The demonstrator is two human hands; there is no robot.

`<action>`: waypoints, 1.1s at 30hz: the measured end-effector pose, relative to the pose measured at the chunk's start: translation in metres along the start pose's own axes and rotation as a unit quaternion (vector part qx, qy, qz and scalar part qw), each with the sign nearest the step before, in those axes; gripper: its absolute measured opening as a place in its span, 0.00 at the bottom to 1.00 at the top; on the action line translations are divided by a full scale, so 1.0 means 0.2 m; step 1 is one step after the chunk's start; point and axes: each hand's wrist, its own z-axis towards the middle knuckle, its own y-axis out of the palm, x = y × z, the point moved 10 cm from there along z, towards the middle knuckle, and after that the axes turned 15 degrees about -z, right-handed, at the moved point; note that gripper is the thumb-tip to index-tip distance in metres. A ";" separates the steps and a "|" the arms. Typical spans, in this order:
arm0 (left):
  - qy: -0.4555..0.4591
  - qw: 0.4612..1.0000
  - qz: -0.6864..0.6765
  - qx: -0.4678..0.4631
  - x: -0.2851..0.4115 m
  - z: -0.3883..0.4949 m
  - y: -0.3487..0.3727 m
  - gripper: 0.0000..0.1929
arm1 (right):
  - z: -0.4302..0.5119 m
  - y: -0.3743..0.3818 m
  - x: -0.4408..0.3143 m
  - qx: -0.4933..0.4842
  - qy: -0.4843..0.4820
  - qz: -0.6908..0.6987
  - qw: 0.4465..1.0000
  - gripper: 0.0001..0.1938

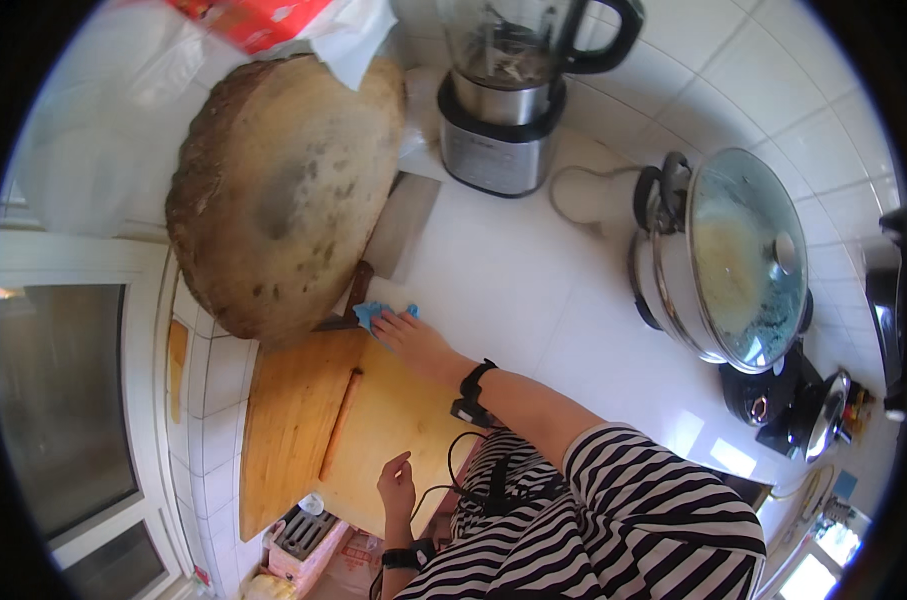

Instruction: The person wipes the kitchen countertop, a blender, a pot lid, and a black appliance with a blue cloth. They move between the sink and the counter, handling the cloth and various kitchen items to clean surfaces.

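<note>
My right hand presses a crumpled blue cloth onto the white countertop. The cloth lies right by the brown handle of a cleaver, whose broad steel blade rests on the counter. A thick round wooden chopping board stands beside the cleaver and overlaps part of it in view. Lower down, my left hand hangs over the yellowish wooden boards, its fingers loosely bent and nothing in it.
At the back stands a blender. A lidded electric pot sits to the right, its glass lid tilted up. A red package hangs over the chopping board. Below the wooden boards is a pink box; a cable loops near my waist.
</note>
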 end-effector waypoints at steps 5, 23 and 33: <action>0.017 0.999 0.035 -0.019 0.00 -0.03 0.08 0.11 | -0.67 -0.04 0.08 0.023 0.006 0.044 0.999 0.33; 0.087 0.978 0.148 -0.120 0.18 -0.04 0.32 0.12 | -1.24 -0.06 0.30 -0.007 0.072 0.121 0.990 0.37; 0.117 0.946 0.247 -0.172 0.44 -0.04 0.48 0.13 | -2.30 -0.17 1.09 -0.087 0.475 0.008 0.876 0.33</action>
